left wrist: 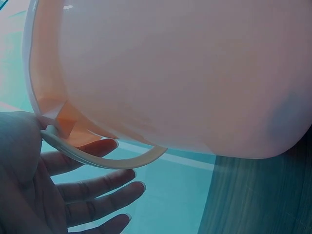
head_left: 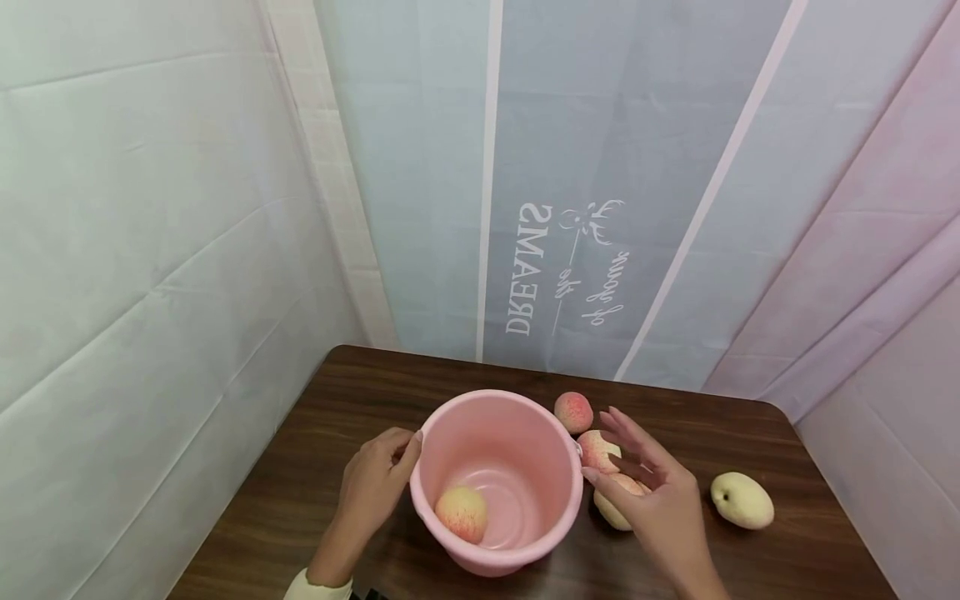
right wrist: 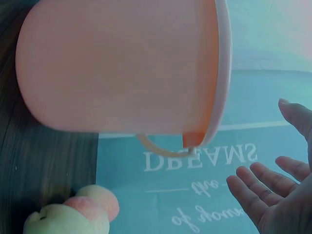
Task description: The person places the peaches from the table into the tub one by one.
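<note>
A pink bucket [head_left: 498,554] stands upright with a yellow-red peach [head_left: 461,514] inside. My left hand [head_left: 377,477] is at its left rim, the thumb touching beside the handle joint. In the left wrist view, the fingers of that hand [left wrist: 92,195] stretch loosely beneath the pale handle [left wrist: 112,163]; its thumb is hidden there. On the other side, my right hand [head_left: 656,492] holds nothing, its fingers spread and its thumb tip close to the rim. Partly behind that hand lie a pink-yellow peach [head_left: 596,450] and a yellowish peach [head_left: 613,512].
A redder peach [head_left: 573,412] lies behind these, right of the bucket. Farther right is a pale yellow fruit [head_left: 742,500] with a dark dimple. The dark wooden table [head_left: 300,467] has rounded far corners and meets a printed curtain [head_left: 570,167] at the back.
</note>
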A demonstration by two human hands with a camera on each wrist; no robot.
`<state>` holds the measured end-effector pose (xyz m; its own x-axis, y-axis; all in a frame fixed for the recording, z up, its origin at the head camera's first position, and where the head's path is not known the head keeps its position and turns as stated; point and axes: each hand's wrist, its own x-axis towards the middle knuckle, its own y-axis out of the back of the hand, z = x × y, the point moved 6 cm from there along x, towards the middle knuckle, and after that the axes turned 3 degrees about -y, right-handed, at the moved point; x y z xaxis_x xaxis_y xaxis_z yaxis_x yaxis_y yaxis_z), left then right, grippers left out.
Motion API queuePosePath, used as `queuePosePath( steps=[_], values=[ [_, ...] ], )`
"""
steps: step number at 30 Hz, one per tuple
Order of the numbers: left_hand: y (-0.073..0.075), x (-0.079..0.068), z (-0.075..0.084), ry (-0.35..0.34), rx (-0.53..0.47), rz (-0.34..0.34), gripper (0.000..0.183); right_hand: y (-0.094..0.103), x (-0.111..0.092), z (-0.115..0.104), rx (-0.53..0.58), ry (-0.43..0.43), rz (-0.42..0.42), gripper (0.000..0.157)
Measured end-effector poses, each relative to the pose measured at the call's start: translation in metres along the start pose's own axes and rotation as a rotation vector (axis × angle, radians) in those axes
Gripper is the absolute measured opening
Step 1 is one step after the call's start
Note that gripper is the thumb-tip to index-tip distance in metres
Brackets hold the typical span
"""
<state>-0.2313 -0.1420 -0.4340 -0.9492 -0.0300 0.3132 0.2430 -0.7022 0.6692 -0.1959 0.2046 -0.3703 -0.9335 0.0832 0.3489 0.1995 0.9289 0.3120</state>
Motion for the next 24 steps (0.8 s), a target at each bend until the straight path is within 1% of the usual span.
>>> queuePosePath(
  steps=[4, 6, 12, 16, 19, 24],
  values=[
    [-0.001, -0.001, 0.000, -0.002, 0.005, 0.001, 0.026, 0.010, -0.002, 0.006, -0.045, -0.061, 0.028, 0.074],
    [-0.001, -0.001, 0.000, 0.001, 0.004, -0.001, 0.027, 0.015, -0.002, 0.008, -0.055, -0.075, 0.037, 0.074],
    [-0.002, -0.003, -0.002, 0.009, -0.008, -0.003, 0.026, 0.026, -0.002, 0.012, -0.079, -0.029, 0.055, 0.075],
    [-0.004, -0.004, -0.003, 0.007, -0.010, -0.002, 0.027, 0.032, -0.004, 0.016, -0.094, -0.026, 0.086, 0.076],
    [-0.005, -0.005, -0.004, 0.006, -0.012, -0.001, 0.028, 0.035, -0.007, 0.022, -0.068, -0.057, 0.104, 0.077],
    [-0.007, -0.006, -0.007, 0.007, -0.009, 0.004, 0.027, 0.041, -0.011, 0.031, 0.011, -0.118, 0.113, 0.078]
  ],
)
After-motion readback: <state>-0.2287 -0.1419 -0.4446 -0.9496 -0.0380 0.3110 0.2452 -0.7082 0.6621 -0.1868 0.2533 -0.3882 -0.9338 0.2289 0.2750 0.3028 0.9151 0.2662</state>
